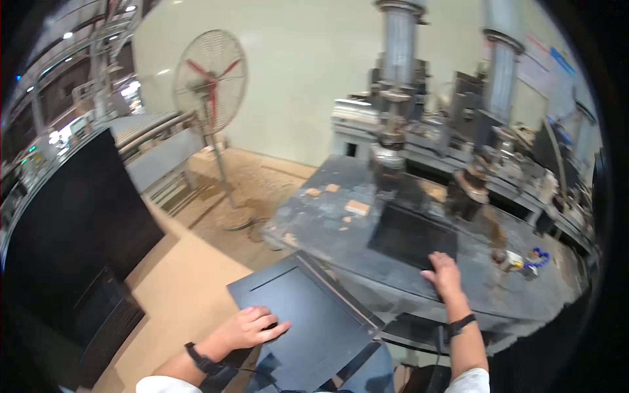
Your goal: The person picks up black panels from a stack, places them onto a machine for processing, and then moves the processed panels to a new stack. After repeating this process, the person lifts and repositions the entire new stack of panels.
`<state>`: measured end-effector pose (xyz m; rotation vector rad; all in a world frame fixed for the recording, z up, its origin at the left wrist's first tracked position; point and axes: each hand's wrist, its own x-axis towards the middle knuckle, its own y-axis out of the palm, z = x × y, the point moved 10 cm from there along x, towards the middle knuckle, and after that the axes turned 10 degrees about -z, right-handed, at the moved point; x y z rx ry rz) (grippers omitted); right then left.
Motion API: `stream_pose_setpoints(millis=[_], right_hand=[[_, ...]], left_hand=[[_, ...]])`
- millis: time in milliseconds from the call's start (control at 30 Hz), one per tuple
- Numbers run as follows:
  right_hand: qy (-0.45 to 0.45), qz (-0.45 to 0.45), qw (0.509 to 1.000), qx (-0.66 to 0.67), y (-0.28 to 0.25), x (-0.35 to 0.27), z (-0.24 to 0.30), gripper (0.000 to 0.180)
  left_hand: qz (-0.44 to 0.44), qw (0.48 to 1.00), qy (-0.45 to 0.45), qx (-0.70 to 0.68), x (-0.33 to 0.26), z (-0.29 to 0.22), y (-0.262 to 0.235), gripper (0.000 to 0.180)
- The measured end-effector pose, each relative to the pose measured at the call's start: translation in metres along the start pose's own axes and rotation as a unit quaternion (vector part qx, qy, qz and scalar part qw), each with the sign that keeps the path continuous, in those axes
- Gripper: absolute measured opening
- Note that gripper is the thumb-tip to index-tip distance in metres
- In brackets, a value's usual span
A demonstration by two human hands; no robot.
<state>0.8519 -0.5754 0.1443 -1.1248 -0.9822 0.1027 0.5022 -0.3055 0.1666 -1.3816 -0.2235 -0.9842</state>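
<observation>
My left hand (pixel 252 327) lies on a flat dark panel (pixel 308 314) with a long narrow groove near its far edge. Its fingers are spread over the panel's left part; the thumb is hard to make out. Over the grey machine table, my right hand (pixel 447 274) reaches to the near right corner of a smaller black panel (pixel 409 232). The fingers there are stretched out and apart, at the panel's edge. Both wrists wear dark bands, and a thin cord runs from the left one.
Machine heads with silvery ducts (pixel 401 52) stand over the far side of the worktable (pixel 354 255). Wood offcuts (pixel 357 207) and dust lie on it. A stack of black panels (pixel 72 242) rises at left on a tan board (pixel 183 275). Beyond stands a pedestal fan (pixel 211 82).
</observation>
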Motion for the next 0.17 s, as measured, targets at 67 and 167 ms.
stream_pose_setpoints(millis=[67,167], right_hand=[[0.025,0.0,0.999,0.041,0.029,0.015,-0.017,0.05],[-0.027,0.038,0.997,0.063,0.072,0.044,0.025,0.047]], left_hand=[[0.022,0.996,-0.051,0.067,-0.041,0.005,-0.06,0.038],[0.053,0.961,-0.162,0.219,-0.107,0.014,-0.148,0.037]])
